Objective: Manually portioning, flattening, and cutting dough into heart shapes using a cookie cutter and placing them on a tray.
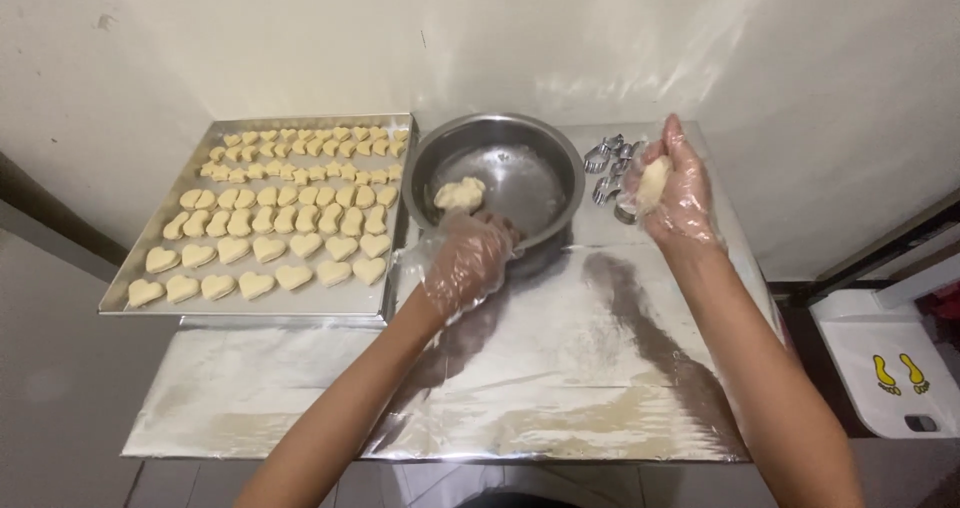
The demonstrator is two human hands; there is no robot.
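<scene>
Your right hand (pixel 672 190), gloved in clear plastic, is up at the upper right of the frame with its fingers curled round a pale lump of dough (pixel 653 181), while your left hand (pixel 466 260), gloved too, sits mid-frame at the near rim of the steel bowl (pixel 545 148), fingers bent downward; I can't tell if they grip anything. A second dough piece (pixel 460 194) lies inside that bowl, the tray (pixel 300 306) of cut heart-shaped biscuits fills the left, metal cutters (pixel 603 156) cluster just behind your right hand, and a white square mat (pixel 880 348) with yellow footprint marks lies at the far right edge.

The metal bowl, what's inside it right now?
Inside the metal bowl lies one small lump of dough near its left wall. The left hand covers the near rim, so anything beneath it is hidden.
</scene>
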